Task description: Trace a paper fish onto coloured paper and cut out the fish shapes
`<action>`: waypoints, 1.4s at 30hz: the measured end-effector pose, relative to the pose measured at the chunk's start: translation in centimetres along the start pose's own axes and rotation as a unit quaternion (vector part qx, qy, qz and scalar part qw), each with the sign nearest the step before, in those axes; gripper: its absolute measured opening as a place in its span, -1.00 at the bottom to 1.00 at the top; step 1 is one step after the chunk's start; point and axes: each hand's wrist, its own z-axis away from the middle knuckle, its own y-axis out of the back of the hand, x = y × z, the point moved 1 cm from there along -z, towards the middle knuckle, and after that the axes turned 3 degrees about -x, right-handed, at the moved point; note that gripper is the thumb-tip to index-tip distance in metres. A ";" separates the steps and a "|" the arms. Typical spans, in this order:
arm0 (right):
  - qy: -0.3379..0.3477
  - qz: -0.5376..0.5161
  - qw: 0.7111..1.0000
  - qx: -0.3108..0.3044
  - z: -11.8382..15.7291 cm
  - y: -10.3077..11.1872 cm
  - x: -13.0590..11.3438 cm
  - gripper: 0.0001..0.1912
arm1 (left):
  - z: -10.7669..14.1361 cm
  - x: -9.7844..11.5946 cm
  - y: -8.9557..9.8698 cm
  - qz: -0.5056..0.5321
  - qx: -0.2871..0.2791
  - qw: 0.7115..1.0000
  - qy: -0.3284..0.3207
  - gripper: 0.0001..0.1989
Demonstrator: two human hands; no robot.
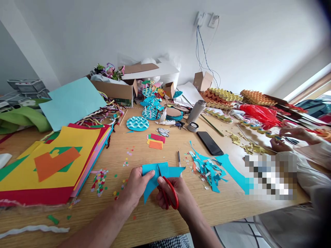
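Note:
My left hand [137,184] pinches the left part of a blue paper piece [150,184], thumb on top. Red-handled scissors [170,194] sit in my right hand [178,196], its fingers through the loops. Their blades meet the blue paper near its upper middle, and a pointed flap of paper sticks out to the right. Just beyond lies a pen [178,158]. Blue paper scraps [209,170] are heaped to the right, beside a longer blue strip [234,172]. Small red, orange and yellow paper rectangles [156,140] lie farther forward.
Coloured paper sheets [85,137] are stacked at the left, near confetti dots [100,181]. A black phone [210,143], a steel flask [196,111] and a wavy blue oval [137,123] stand or lie ahead. At the right, another person's hands [289,137] work by egg-carton strips [256,126].

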 end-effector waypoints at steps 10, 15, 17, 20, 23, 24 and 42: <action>0.016 -0.004 1.000 0.012 -0.6 -0.3 0.7 -0.41 | -0.2 -0.8 0.1 0.049 -0.018 0.998 0.027 -0.78; 0.008 -0.005 1.000 0.020 -0.5 -0.3 0.7 -0.41 | -0.4 -0.8 0.2 0.050 -0.021 0.998 0.035 -0.77; -0.003 -0.006 1.000 0.028 -0.5 -0.4 0.6 -0.41 | -0.4 -0.8 0.2 0.051 -0.024 0.998 0.038 -0.77; -0.016 -0.002 0.999 0.035 -0.5 -0.4 0.6 -0.40 | -0.5 -0.9 0.2 0.043 -0.022 0.998 0.038 -0.78; -0.020 0.005 0.999 0.039 -0.7 -0.4 0.8 -0.38 | -0.4 -0.7 0.1 0.049 -0.021 0.998 0.043 -0.79; -0.020 0.007 0.999 0.042 -0.8 -0.4 0.8 -0.38 | -0.3 -0.6 0.1 0.054 -0.015 0.997 0.046 -0.79; 0.197 0.616 0.761 0.053 2.4 -1.8 1.4 -0.86 | -1.3 1.1 1.7 0.144 0.137 0.976 -0.087 -0.82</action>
